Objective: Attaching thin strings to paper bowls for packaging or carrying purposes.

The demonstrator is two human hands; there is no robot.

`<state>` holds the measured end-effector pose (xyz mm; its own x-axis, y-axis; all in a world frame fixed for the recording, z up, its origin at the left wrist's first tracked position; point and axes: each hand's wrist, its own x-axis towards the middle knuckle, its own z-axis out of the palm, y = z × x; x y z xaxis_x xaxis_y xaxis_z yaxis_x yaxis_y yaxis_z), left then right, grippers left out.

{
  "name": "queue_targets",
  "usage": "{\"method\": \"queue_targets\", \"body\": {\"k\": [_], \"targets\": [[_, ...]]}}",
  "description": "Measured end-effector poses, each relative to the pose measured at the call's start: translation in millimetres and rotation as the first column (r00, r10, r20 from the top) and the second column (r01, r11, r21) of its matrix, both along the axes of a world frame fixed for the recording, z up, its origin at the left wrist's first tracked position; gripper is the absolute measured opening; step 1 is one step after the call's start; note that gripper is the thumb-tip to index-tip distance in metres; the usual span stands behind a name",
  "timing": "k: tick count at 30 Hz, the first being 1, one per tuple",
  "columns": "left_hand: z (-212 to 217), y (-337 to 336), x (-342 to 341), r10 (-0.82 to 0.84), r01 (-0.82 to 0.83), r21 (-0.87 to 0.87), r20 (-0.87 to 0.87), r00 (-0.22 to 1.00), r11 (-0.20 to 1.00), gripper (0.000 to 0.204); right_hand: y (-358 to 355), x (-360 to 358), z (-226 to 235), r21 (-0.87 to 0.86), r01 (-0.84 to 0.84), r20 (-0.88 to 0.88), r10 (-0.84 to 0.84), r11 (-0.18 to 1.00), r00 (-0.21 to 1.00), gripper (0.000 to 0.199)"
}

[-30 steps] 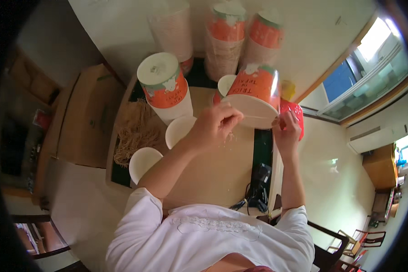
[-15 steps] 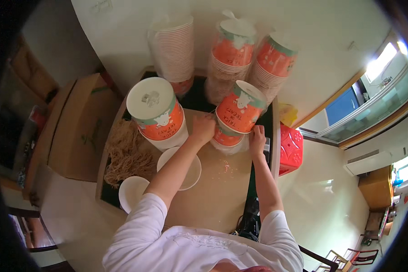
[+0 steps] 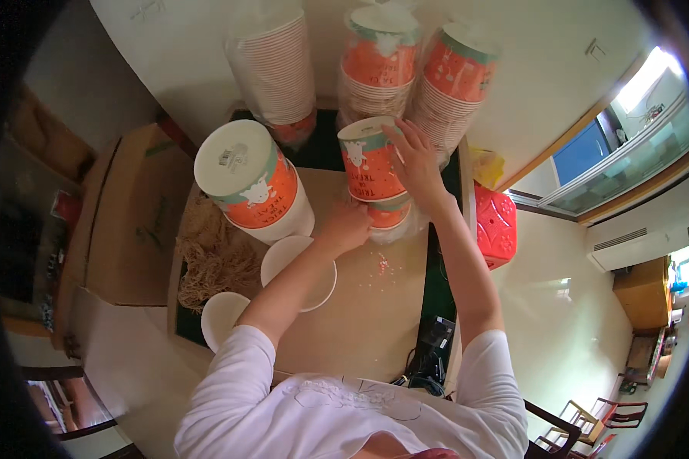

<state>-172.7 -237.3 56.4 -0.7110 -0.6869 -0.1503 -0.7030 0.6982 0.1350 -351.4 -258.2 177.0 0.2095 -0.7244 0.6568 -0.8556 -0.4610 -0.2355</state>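
An upside-down orange and green paper tub (image 3: 373,166) stands in front of me on a lower, similarly patterned tub (image 3: 391,215), with clear plastic about the lower one. My right hand (image 3: 419,164) lies against the upper tub's right side, fingers stretched toward its pale base. Where the two tubs meet, my left hand (image 3: 349,228) presses at the left with its fingers closed; what they pinch is hidden. To the left stands another inverted orange tub (image 3: 264,195) on white ones. Below it, a white bowl-like tub (image 3: 306,274) is partly behind my left forearm.
Three plastic-wrapped tub stacks stand along the wall: left (image 3: 278,73), middle (image 3: 377,65) and right (image 3: 453,80). Shredded brown paper (image 3: 214,256) and another white tub (image 3: 223,317) lie left. Pink bits (image 3: 383,265) dot the table (image 3: 344,336). A red stool (image 3: 495,228) stands right.
My right hand has risen from beside the lower tub to the upper tub's side. My left hand has dropped slightly to the seam. The upper tub now stands more upright.
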Motion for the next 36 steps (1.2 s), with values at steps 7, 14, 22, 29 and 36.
{"method": "queue_targets", "body": {"k": [7,14,22,29,36], "targets": [[8.2,32.4,-13.1,-0.096,0.017,-0.19,-0.419,0.903,0.982,0.037,-12.7,-5.5,2.5,0.132,0.011,-0.167,0.011,0.991,0.986,0.034],[-26.4,3.7,14.4,0.178,0.057,0.458,-0.454,0.873,0.887,0.041,34.8,-26.0,16.2,0.234,-0.049,-0.008,0.053,0.971,0.999,0.022],[50.8,40.1,39.1,0.211,-0.174,0.148,-0.29,0.933,0.974,0.02,51.8,-1.6,-31.7,0.194,-0.074,-0.116,0.098,0.978,0.988,0.029],[70.9,123.6,101.7,0.339,-0.301,0.156,-0.431,0.836,0.941,0.014,73.3,-4.0,-87.1,0.194,-0.013,-0.029,0.019,0.981,0.999,0.034],[12.0,199.1,135.1,0.229,-0.195,0.128,-0.369,0.901,0.972,0.013,108.9,39.7,7.1,0.084,-0.056,0.106,0.047,0.995,0.993,0.033]]}}
